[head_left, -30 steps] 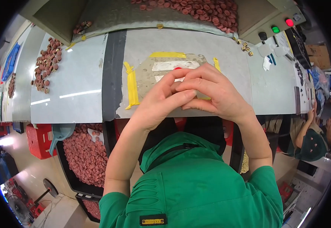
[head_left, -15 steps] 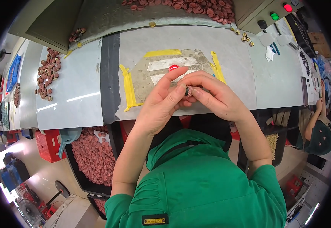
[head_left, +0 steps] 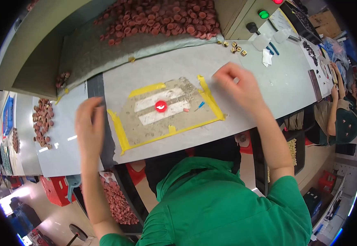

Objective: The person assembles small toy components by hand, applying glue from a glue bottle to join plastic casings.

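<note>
Over the dark strip on the left of the worktable, my left hand [head_left: 90,127] hangs with bent fingers, slightly blurred; whether anything is in it cannot be made out. My right hand [head_left: 241,88] is raised over the right part of the table, fingers loosely curled and apart, with nothing visible in them. Between the hands lies a worn grey mat [head_left: 154,129] edged with yellow tape. On it sit a red round piece with a white centre [head_left: 161,106], a small blue piece [head_left: 201,105] and a pink bit [head_left: 186,110]. Several small gold-and-dark pieces [head_left: 236,48] lie beyond my right hand.
A heap of reddish round caps [head_left: 166,20] fills the machine opening at the back. More brownish-pink pieces [head_left: 43,123] lie at far left. Bins of pink pieces [head_left: 119,197] and yellowish pieces [head_left: 292,153] stand below the table. Another person's arm [head_left: 333,102] shows at far right.
My hands were together over the mat, pinching a small dark-and-pink piece. They have parted, left hand leftward and right hand rightward; that piece is no longer visible. The view has shifted.
</note>
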Demonstrator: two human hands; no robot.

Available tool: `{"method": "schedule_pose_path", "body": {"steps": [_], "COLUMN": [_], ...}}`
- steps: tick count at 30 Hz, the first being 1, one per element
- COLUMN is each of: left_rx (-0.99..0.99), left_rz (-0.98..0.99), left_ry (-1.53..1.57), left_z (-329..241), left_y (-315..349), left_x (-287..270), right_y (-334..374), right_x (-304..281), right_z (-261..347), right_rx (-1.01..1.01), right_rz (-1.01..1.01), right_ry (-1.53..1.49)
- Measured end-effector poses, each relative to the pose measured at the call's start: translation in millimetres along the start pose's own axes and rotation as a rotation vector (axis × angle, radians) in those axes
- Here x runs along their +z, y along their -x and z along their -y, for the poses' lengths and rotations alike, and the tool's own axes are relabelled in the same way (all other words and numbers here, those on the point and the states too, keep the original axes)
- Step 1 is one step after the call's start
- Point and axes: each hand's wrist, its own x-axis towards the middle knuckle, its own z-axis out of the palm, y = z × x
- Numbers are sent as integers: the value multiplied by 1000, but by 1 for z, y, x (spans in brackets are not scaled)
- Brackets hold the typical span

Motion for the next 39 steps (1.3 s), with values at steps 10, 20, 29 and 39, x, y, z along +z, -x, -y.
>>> {"method": "schedule_pose_path", "body": {"steps": [10, 20, 29, 39], "left_rx": [264, 297, 463, 587], "left_rz": [-88, -77, -13, -139], "left_ry": [-280, -60, -301, -264], "left_z": [17, -92, -68, -38], "left_y": [-73, -171, -148, -124], "left_x": [13, 157, 125, 98], "right_y": [-48, -5, -1, 8], "right_x": [-35, -10, 3, -3], "right_z": [-63, -10, -12, -2], "right_rx": [-232, -135, -179, -200], "right_rz": [-311, 47, 46, 109], "right_ry": [406, 157, 233, 266]}}
